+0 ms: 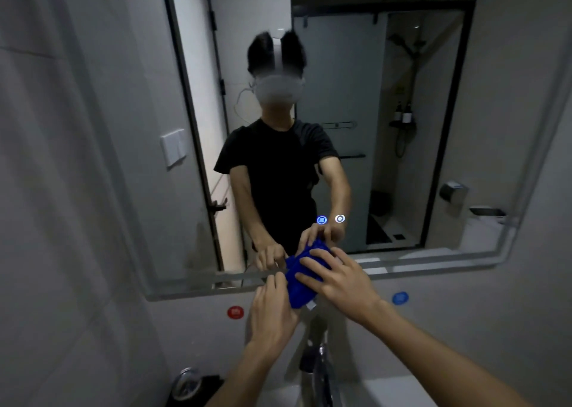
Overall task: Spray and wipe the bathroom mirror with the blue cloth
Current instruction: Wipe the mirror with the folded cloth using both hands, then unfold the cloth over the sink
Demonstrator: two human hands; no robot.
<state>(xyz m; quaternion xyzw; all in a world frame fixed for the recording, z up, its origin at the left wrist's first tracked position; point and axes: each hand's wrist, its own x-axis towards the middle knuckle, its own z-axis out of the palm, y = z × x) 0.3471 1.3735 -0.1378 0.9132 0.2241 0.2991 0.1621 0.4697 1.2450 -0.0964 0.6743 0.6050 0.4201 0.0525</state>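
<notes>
Head view, the only one: we stand at the bathroom mirror [356,97], both hands up at its bottom edge w/ the blue cloth [298,286] bunched between them. Our right hand [340,283] lies flat over the cloth, fingers spread, pressing it against the lower glass and frame, so it's a pressing hold, not a clenched fist. Our left hand [272,310] sits just beside it on the left, fingers curled at the cloth's edge; looks like it pinches or steadies the fabric, but we can't tell for sure whether it truly grips. A small white tag hangs from the cloth's lower corner. Below, a chrome faucet [320,366] and the pale sink basin [387,394] show; a red sticker [235,312] and a blue sticker [400,298] sit on the wall under the mirror, and two lit touch buttons [330,219] glow on the glass just above our hands. No spray bottle anywhere in view, so whether spraying is done we can't say; no droplets or streaks visible in this dim light either. Our read: wiping is under way at the bottom centre or the cloth is being refolded there, approx. mid-task at best. Most of the glass above and to both sides looks left to cover, esp. the upper part.
</notes>
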